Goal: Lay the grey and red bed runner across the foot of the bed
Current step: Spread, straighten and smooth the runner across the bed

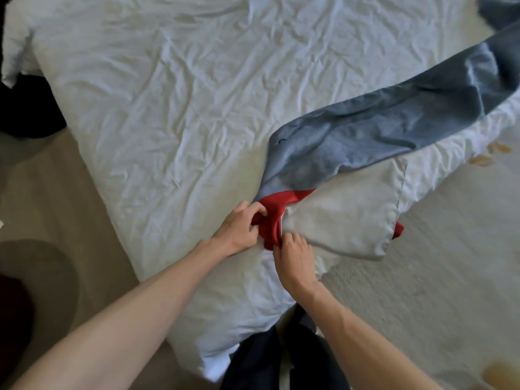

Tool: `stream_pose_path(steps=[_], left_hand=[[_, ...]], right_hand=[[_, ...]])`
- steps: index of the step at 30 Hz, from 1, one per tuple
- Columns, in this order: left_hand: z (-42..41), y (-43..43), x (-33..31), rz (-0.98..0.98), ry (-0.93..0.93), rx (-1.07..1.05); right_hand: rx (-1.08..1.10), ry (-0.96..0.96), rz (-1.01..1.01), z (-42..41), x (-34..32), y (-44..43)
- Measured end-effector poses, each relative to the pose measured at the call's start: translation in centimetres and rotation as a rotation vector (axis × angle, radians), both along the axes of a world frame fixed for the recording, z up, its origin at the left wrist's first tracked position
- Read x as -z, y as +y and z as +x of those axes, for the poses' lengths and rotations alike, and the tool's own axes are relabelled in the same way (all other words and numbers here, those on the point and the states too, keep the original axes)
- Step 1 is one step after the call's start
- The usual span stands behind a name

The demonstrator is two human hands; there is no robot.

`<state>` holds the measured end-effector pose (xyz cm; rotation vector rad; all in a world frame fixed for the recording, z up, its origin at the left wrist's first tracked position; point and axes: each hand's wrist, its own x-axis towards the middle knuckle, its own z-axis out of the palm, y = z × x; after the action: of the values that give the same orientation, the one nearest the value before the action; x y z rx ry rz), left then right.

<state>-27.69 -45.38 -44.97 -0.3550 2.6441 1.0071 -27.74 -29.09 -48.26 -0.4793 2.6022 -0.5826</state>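
Note:
The bed runner (pixel 380 128) lies bunched along the bed's near edge, a long grey band running up to the right. Its red end (pixel 274 213) is crumpled near the bed's corner, and part of its pale underside (pixel 346 215) is folded over on top. My left hand (pixel 239 226) grips the red end from the left, fingers curled into the cloth. My right hand (pixel 294 257) pinches the red cloth's lower edge just below. The bed (pixel 140 108) is covered with a wrinkled white sheet.
Beige carpet (pixel 422 291) with yellowish marks lies to the right of the bed. More floor shows on the left, with a dark object (pixel 25 105) at the far left edge. My dark-clothed legs (pixel 281 358) stand at the bed's corner.

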Motion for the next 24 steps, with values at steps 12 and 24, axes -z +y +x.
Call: stream_pose_path(steps=[12,24], left_hand=[[1.1,2.5,0.0,-0.181,-0.099,-0.103],[2.2,2.9,-1.2,-0.132,-0.024,-0.106]], right_hand=[[0.32,-0.1,-0.352,3.2,-2.1,3.2],[0.495,-0.015,-0.344,5.3,-1.8,4.5]])
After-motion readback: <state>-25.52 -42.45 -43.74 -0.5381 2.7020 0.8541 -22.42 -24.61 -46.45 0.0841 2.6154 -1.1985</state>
